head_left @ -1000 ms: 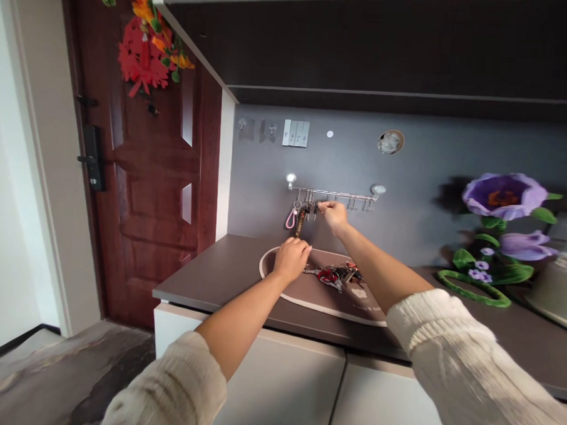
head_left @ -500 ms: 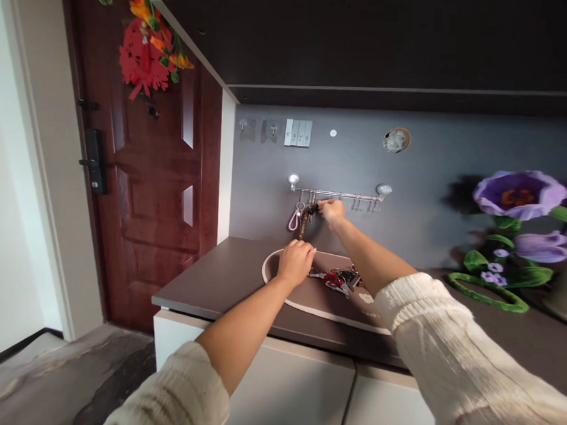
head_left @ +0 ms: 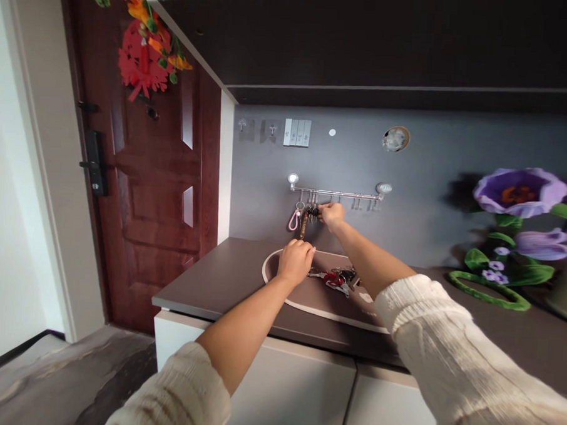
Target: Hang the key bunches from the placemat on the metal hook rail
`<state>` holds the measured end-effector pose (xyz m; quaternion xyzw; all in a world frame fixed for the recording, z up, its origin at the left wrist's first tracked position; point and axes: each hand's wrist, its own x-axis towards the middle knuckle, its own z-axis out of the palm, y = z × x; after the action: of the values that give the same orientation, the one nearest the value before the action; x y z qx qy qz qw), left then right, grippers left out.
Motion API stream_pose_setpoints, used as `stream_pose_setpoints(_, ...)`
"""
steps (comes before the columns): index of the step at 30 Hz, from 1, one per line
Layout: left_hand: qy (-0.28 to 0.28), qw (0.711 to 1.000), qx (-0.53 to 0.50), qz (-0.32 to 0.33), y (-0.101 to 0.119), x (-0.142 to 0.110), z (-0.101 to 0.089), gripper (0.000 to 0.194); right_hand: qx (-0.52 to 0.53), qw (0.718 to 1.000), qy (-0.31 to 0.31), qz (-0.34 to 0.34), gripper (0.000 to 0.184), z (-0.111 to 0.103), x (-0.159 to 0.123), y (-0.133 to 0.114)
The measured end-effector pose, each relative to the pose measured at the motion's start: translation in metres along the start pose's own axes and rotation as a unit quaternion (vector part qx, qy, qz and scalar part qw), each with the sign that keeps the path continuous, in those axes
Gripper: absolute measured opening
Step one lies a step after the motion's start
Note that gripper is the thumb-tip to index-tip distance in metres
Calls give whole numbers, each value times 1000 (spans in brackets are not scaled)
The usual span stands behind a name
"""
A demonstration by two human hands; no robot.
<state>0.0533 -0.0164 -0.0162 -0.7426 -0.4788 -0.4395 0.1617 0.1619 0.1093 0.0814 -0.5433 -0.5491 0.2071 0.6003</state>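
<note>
My right hand (head_left: 331,216) is at the silver hook rail (head_left: 338,194) on the grey wall. Its thumb and fingers pinch a dark bunch of keys (head_left: 312,213) that hangs from the left part of the rail. Beside these keys hang a pink loop key fob (head_left: 294,220) and a brown strap with lettering (head_left: 304,226). Lower down, my left hand (head_left: 297,261) is closed above the oval brown mat (head_left: 273,281); whatever it may hold is hidden. Just right of it, more keys with a red and silver carabiner (head_left: 334,282) lie on the mat.
A dark shelf (head_left: 366,47) overhangs the counter (head_left: 200,278). Purple fabric flowers (head_left: 521,195) stand at the right. At the left is a reddish-brown door (head_left: 146,231) with a red ornament (head_left: 144,59). Small clear hooks (head_left: 272,130) are on the wall.
My right hand has shifted slightly down at the rail, and more of the dark keys shows left of its fingertips. My left hand has hardly moved.
</note>
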Motion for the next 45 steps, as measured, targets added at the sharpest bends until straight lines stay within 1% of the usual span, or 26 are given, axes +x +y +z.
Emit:
stream_pose_setpoints(5,7,1000,-4,0,-1,0,0,29,28,999,-23,13,7,-4,-9,2)
stream_pose_setpoints(10,18,1000,-8,-2,-3,0,0,29,37,999,-34,16,9,-14,-24,-4)
stream_pose_setpoints(17,39,999,-6,-8,-5,-2,-4,28,73,993,-89,-28,8,-38,-51,-13)
stream_pose_setpoints(22,42,999,8,-21,-8,-4,-8,28,82,988,-118,-49,9,-55,-74,-3)
stream_pose_setpoints(25,33,999,10,-18,-9,-5,-9,26,58,988,-124,-67,10,-62,-89,9)
stream_pose_setpoints(29,14,1000,10,-15,-9,-7,-10,24,14,985,-134,-111,12,-70,-105,28)
stream_pose_setpoints(34,-34,999,-1,-14,-9,-8,-9,21,-69,973,-138,-170,16,-80,-126,43)
stream_pose_setpoints(37,-56,998,-14,-20,-11,-9,-8,19,-123,964,-144,-187,17,-85,-137,49)
stream_pose_setpoints(40,-76,997,-31,-14,-13,-9,-7,18,-167,953,-158,-199,18,-87,-144,54)
stream_pose_setpoints(45,-125,992,-32,-8,-13,-7,-4,20,-235,930,-163,-232,18,-86,-143,58)
